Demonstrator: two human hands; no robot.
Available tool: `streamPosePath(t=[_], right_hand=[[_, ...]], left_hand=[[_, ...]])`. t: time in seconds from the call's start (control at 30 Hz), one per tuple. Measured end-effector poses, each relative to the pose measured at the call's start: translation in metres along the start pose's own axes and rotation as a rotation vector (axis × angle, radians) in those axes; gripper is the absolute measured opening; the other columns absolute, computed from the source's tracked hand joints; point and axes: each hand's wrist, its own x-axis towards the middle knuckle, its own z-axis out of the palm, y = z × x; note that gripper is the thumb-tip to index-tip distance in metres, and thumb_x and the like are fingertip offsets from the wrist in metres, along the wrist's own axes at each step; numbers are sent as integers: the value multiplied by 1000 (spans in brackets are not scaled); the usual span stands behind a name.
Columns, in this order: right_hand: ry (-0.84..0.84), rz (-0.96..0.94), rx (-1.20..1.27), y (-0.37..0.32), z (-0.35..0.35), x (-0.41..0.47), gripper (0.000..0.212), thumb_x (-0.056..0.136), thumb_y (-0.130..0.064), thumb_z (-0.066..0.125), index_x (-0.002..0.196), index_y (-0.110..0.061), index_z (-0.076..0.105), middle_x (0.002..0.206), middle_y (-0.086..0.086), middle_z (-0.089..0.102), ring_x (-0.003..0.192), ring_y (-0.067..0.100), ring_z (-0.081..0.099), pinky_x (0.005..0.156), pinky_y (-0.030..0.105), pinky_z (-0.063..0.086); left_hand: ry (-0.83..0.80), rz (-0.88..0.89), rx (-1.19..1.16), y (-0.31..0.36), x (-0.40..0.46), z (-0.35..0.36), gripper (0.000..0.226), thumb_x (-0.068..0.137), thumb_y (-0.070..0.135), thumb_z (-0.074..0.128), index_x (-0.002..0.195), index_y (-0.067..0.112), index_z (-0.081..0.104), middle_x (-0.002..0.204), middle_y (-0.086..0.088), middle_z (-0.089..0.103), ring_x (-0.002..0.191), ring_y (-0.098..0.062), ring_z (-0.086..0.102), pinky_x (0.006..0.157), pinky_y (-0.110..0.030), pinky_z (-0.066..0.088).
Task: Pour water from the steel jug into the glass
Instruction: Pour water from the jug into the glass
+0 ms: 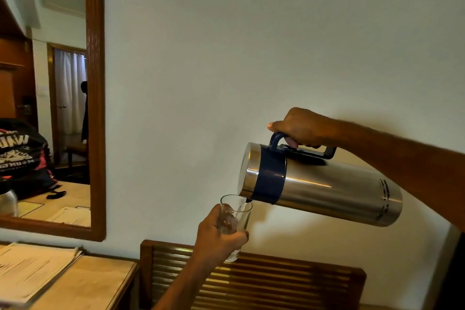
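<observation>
The steel jug (327, 189), with a dark blue band and handle, is tipped nearly level in mid-air, its spout down to the left. My right hand (302, 128) grips its handle from above. A thin stream of water runs from the spout into the clear glass (237, 211), which is held tilted just below the spout. My left hand (219, 236) is wrapped around the glass's lower half. A little water shows inside the glass.
A slatted wooden rack (276, 282) stands below the glass against the white wall. To the left, a wooden table (100, 279) carries a stack of papers (32, 269). A wood-framed mirror (95, 108) hangs on the wall at left.
</observation>
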Motion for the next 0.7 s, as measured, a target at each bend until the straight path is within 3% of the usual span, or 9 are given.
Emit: streamPosePath(t=[0.17,0.33,0.43,0.57,0.7], right_hand=[[-17,-18,-31,-3,-2,0,70,97,-46,41,38,-12,58,27,-7,45,24,5,41,34,10,35],[-27,-27,-83,-10,-1,1,71,94,-47,41,33,-14,56,27,-6,45,25,8,43,51,22,41],[-39,-24,-88,-11,0,3,72,92,-49,40,31,-14,57,28,-5,45,25,9,44,48,22,42],[-39,-45,-122,-10,-1,8,73,92,-51,38,30,-16,57,26,-6,45,24,6,43,49,21,39],[-62,-54,-164,-11,0,10,71,86,-56,35,32,-16,60,28,-5,48,28,8,48,57,28,50]], left_hand=[[-31,-20,-8,0,2,5,40,57,34,78,91,33,58,89,5,67,82,-22,68,58,-16,57],[-21,-5,-3,-1,3,8,40,58,29,80,92,32,59,89,5,67,83,-23,67,60,-17,58],[-41,-2,-6,-4,2,8,42,58,28,80,95,29,60,91,2,67,86,-25,67,64,-22,61],[-42,-17,-3,-3,0,10,45,58,30,81,97,32,58,95,8,67,88,-22,67,57,-12,54],[-48,-18,17,-3,-3,12,47,57,34,80,97,34,56,97,13,66,87,-19,67,54,-8,52]])
